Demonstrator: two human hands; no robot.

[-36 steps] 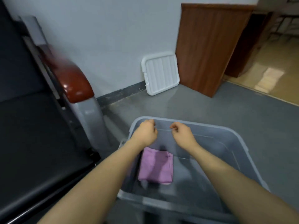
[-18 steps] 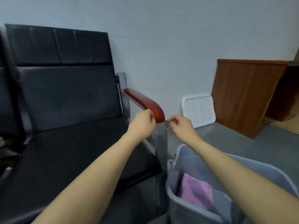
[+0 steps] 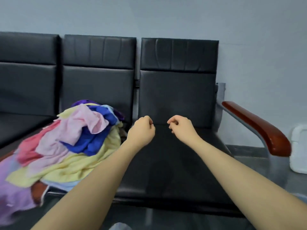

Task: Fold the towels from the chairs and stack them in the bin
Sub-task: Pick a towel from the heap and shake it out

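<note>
Towels [image 3: 66, 143] heaped on the seat left of both hands, nothing picked up yet.

The pile is a loose tangle of yellow, pink, blue and purple, just left of the left hand [image 3: 141, 130]. That hand is curled into an empty fist, and the right hand [image 3: 181, 128] beside it is curled too, holding nothing, both hovering over the bare black seat [image 3: 166, 163]. I'd grab one top layer by a corner, the pink one looks loosest, so the rest don't drag along, then fold it flat on that bare seat. The red armrest [image 3: 259, 128] is well right of the hands. No brands or writing readable anywhere.
</note>
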